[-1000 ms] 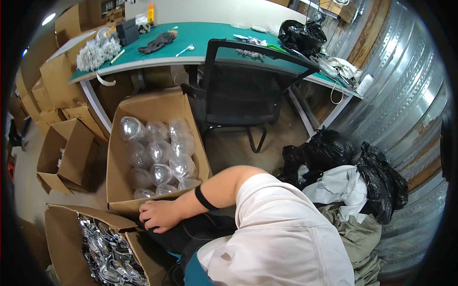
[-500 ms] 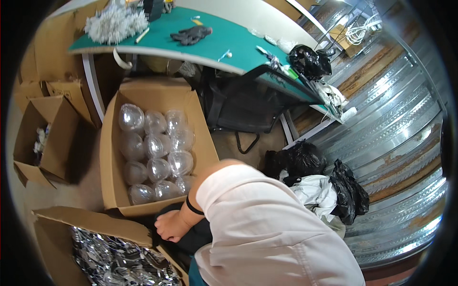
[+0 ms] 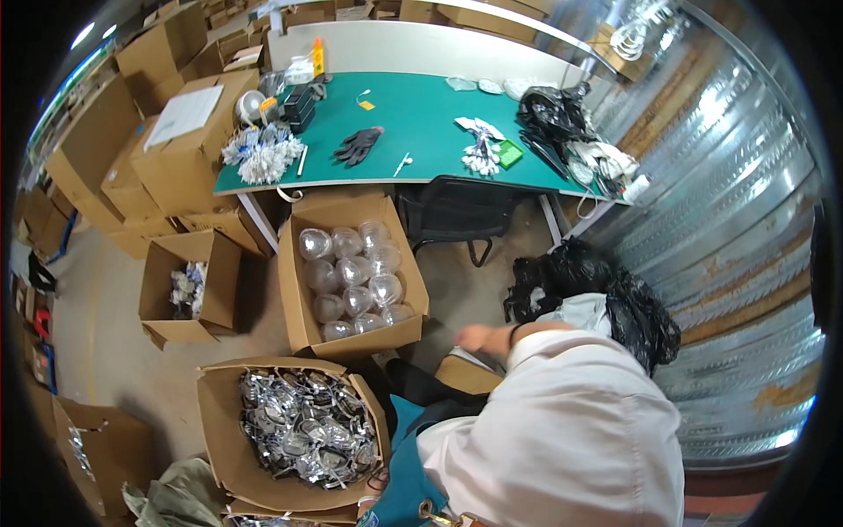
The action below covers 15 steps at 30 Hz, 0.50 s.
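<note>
One hand blurred, low over brown flat cardboard piece, just right of corrugated carton packed with clear glossy domed shells; grip unreadable, side unclear. Other hand hidden.

Blurred hand beside globe-filled carton

box: matt brown cardboard | domes: clear glossy plastic | wall: ribbed shiny metal
</note>
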Available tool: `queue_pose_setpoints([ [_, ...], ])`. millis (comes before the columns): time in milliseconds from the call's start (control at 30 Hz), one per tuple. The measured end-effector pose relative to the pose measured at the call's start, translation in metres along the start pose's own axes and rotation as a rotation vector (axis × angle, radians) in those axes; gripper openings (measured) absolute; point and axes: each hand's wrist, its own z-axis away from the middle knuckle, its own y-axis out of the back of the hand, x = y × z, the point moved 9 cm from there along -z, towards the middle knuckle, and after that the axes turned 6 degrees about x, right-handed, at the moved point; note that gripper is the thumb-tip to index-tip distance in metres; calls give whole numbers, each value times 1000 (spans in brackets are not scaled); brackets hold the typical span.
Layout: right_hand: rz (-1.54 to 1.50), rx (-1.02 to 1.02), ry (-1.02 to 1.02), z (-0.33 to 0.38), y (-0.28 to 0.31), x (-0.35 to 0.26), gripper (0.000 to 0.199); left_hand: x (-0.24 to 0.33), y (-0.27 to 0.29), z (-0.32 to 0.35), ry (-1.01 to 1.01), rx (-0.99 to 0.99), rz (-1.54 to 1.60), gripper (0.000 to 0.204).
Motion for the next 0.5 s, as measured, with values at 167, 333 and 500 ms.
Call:
queue_pose_setpoints([
  [167, -166, 819, -443, 170, 139, 166, 24, -29, 71, 29, -48, 85, -83, 30],
  [333, 13, 422, -724, 212, 57, 307, 38, 31, 113, 44, -139, 119, -104, 29],
  [500, 27, 175, -422, 135, 51, 263, 40, 97, 143, 46, -160, 173, -103, 28],
])
